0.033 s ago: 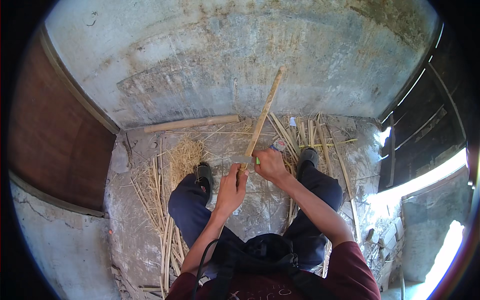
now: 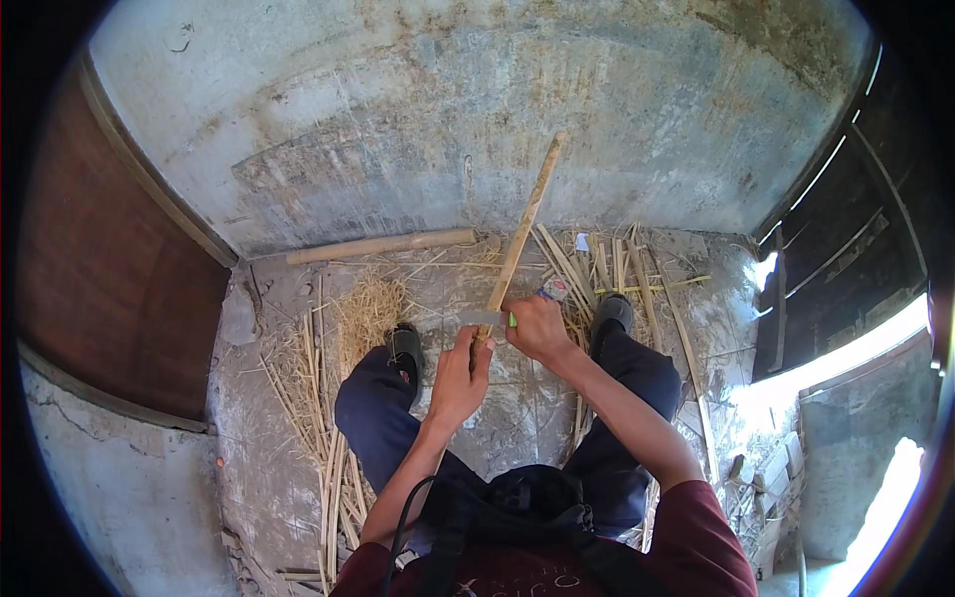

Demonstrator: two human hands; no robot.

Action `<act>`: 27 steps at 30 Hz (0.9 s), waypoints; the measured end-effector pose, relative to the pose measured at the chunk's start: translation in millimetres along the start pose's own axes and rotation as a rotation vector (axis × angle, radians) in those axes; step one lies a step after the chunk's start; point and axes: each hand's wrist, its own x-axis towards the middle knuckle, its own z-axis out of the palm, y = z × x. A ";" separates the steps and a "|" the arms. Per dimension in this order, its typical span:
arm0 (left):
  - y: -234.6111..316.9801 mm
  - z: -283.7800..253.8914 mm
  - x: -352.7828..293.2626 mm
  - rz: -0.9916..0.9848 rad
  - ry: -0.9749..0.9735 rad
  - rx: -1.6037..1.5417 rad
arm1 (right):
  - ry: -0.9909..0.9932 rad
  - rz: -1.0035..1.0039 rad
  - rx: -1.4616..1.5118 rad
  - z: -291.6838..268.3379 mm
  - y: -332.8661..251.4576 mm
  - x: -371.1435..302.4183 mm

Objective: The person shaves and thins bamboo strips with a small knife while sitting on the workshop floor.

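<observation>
A long bamboo strip (image 2: pixel 525 224) slants up and away from my hands toward the wall. My left hand (image 2: pixel 462 378) is closed round its near end, thumb and fingers pinching it. My right hand (image 2: pixel 537 328) grips a knife (image 2: pixel 481 318) by its green handle, most of which the fingers hide. The flat grey blade points left and lies across the strip, just beyond my left fingertips. Both hands are between my knees, above the floor.
Pale shavings (image 2: pixel 366 316) are heaped by my left shoe (image 2: pixel 406 356). Split bamboo strips (image 2: pixel 320 418) lie along the left, and more (image 2: pixel 668 298) beyond my right shoe (image 2: pixel 612 316). A bamboo pole (image 2: pixel 383 246) rests at the foot of the wall (image 2: pixel 477 119). Rubble (image 2: pixel 771 473) sits at the right.
</observation>
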 end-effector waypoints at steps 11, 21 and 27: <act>10.1 0.6 -9.4 -0.086 -0.033 -0.034 | 0.169 0.221 -0.018 -18.6 30.7 26.5; -14.1 7.3 -17.5 -0.166 -0.115 -0.160 | 0.137 0.169 -0.034 -17.6 43.8 27.1; -23.3 5.7 -8.8 -0.179 -0.125 -0.300 | -0.047 0.026 0.006 -7.3 5.8 7.7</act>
